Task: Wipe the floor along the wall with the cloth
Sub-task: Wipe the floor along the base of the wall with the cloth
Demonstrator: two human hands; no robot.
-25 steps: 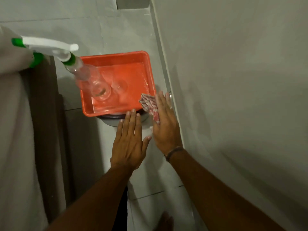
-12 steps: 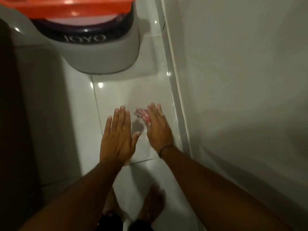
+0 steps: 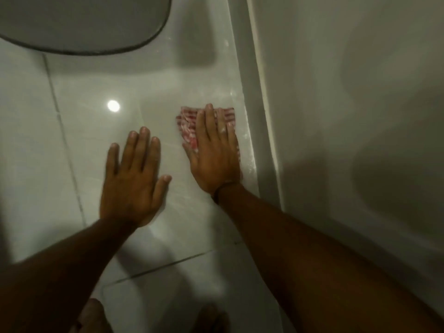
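A red-and-white checked cloth (image 3: 187,123) lies flat on the glossy white floor tiles (image 3: 79,131), close to the skirting of the grey wall (image 3: 336,116) on the right. My right hand (image 3: 213,152) presses palm-down on the cloth, fingers extended; most of the cloth is hidden under it. My left hand (image 3: 134,179) rests flat on the bare tile to the left of the cloth, fingers spread, holding nothing.
A grey round-cornered base of a bin or stool (image 3: 79,25) stands on the floor at the top left. A pale skirting strip (image 3: 259,97) runs along the wall foot. My bare feet (image 3: 96,316) show at the bottom edge.
The view has dropped lower and nearer to the floor; the orange tray and spray bottle have left the frame. My right hand with the cloth now lies flat on the tile by the skirting.
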